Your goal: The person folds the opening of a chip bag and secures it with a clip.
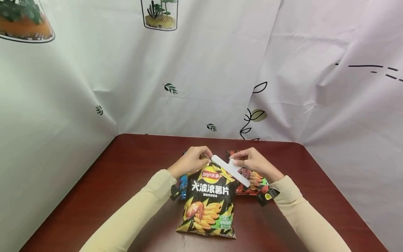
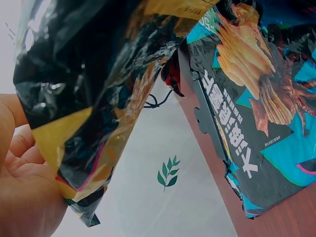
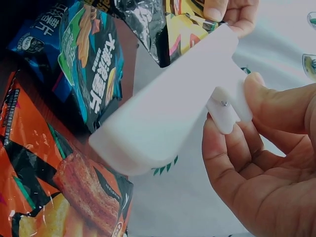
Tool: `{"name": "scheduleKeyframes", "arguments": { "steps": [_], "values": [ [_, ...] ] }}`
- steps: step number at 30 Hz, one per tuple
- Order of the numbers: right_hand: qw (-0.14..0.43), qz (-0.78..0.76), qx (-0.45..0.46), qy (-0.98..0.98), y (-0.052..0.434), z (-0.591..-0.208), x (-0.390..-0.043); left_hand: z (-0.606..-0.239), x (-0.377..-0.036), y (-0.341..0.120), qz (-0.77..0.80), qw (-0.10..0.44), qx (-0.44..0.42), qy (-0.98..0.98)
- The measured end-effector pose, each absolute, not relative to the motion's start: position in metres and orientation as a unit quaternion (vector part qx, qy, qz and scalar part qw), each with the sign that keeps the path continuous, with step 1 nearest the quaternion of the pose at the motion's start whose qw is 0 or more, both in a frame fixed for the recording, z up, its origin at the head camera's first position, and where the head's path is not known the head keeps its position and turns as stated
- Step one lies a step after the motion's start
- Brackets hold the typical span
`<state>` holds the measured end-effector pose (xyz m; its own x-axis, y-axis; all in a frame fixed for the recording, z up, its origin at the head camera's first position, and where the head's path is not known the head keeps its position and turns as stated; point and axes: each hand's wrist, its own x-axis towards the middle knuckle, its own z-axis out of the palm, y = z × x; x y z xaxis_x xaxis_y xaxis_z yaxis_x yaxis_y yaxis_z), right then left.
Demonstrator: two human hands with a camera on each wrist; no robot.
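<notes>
Pinching our black-and-yellow foil crisp bag (image 1: 208,199) top with left hand (image 1: 191,161), right hand (image 1: 252,161) fingers gripping the long white plastic sealing clip (image 1: 231,170).

Black-and-yellow Lay's chip bag (image 1: 207,203) standing propped on the table, top at 12 o'clock; long white sealing clip (image 1: 230,170) slanting across that top toward 4 o'clock.

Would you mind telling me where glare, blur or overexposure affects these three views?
Head view: even light, sharp, straight edges bowed toward the corners. Left wrist view: the crinkled black and yellow foil crisp bag shows glare patches, and the left hand is soft-focused. Right wrist view: the white plastic bag clip is overexposed and slightly blurred beside the right hand.
</notes>
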<state>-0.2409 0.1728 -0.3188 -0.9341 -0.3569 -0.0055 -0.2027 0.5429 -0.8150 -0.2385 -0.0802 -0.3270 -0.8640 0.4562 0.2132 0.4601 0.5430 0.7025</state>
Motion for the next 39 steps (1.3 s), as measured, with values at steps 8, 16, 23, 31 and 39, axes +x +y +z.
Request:
{"name": "scheduleKeyframes", "arguments": {
  "steps": [8,16,23,31,39],
  "values": [
    [0.092,-0.453,-0.159,0.872,0.175,-0.317,-0.242,-0.329,-0.241,-0.082,-0.401,0.004,-0.264,-0.877],
    [0.090,-0.442,-0.165,0.877,0.182,-0.313,-0.242,-0.330,-0.239,-0.082,-0.405,0.003,-0.264,-0.876],
    [0.080,-0.426,-0.183,0.882,0.176,-0.317,-0.242,-0.328,-0.239,-0.081,-0.403,0.004,-0.254,-0.879],
    [0.094,-0.422,-0.170,0.885,0.170,-0.316,-0.240,-0.328,-0.240,-0.081,-0.397,0.017,-0.265,-0.878],
    [0.114,-0.425,-0.170,0.882,0.161,-0.317,-0.242,-0.330,-0.242,-0.081,-0.389,0.040,-0.278,-0.877]
  ]
}}
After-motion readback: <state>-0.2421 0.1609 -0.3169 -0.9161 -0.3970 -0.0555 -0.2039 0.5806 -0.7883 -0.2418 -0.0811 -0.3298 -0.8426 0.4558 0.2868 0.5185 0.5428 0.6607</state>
